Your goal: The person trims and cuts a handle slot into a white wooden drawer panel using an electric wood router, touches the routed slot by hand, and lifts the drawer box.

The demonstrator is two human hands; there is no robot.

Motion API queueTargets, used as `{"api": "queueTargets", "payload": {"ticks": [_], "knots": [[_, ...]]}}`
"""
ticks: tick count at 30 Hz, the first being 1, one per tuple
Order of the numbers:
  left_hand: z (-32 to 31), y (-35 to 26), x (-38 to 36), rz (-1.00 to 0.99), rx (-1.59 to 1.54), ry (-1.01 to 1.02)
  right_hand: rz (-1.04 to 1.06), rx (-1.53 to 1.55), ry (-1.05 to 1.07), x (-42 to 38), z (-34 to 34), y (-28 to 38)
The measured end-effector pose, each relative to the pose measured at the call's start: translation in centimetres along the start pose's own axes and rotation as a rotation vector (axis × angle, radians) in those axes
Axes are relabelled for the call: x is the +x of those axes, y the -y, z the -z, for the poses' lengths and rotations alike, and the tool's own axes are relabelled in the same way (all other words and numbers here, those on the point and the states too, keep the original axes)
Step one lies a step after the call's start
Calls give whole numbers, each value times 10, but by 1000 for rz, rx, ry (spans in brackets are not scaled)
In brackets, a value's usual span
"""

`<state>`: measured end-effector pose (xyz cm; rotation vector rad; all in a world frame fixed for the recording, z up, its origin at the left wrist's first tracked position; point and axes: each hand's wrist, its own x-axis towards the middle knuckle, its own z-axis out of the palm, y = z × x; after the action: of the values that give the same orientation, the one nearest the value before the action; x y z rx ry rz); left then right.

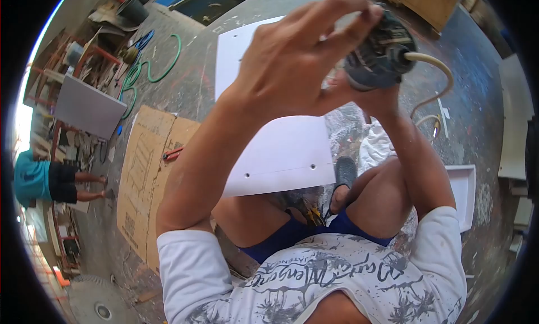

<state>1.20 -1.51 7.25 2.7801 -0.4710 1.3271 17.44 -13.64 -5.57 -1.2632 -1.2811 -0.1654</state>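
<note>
A dark corded power tool (384,49) is held up in front of me; its exact kind is hard to make out. My right hand (368,94) grips it from below, with the fingers partly hidden. My left hand (297,57) reaches across from the left, fingers curled, thumb and fingertips against the tool's body. A pale cord (441,60) runs from the tool down to the floor. Beneath my arms lies a white panel (281,150) with several drilled holes, its near edge by my legs. A yellow-and-black hand tool (313,214) shows between my thighs.
Flattened cardboard (149,167) lies at left with a red cutter (173,154) on it. A green hose (151,71) coils on the floor. A white tray-like piece (463,195) is at right. A person in a teal shirt (33,178) stands far left, above a fan (101,307).
</note>
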Motion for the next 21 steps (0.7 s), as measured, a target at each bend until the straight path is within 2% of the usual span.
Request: {"api": "queueTargets", "payload": {"ticks": [1, 6, 10, 11, 13, 15, 16, 17, 18, 19, 21], "knots": [[-4, 2, -3, -36, 26, -83, -8, -58, -3, -4, 2, -2], [-6, -1, -2, 5, 67, -114, 57, -306, 48, -15, 8, -18], [2, -7, 2, 28, 137, -83, -50, -133, 68, -13, 2, -9], [4, -9, 2, 41, 154, -63, -62, -183, 54, -13, 8, -14], [0, -1, -1, 79, 129, -168, -88, -282, 30, -13, 18, -25], [-1, 28, -15, 137, -59, -188, -131, -271, -37, 4, 6, 6], [0, 50, -20, 197, -41, -214, -162, -232, -79, 7, 6, 12], [-10, 80, -47, 422, 158, -31, -189, -182, -121, 9, 3, 17], [-13, 106, -67, 478, 176, -107, -216, -125, -159, 9, 0, 19], [-15, 127, -93, 555, 192, -68, -235, -108, -164, 8, 1, 20], [-22, 152, -153, 924, 403, 286, -267, -68, -171, 9, 3, 18]]}}
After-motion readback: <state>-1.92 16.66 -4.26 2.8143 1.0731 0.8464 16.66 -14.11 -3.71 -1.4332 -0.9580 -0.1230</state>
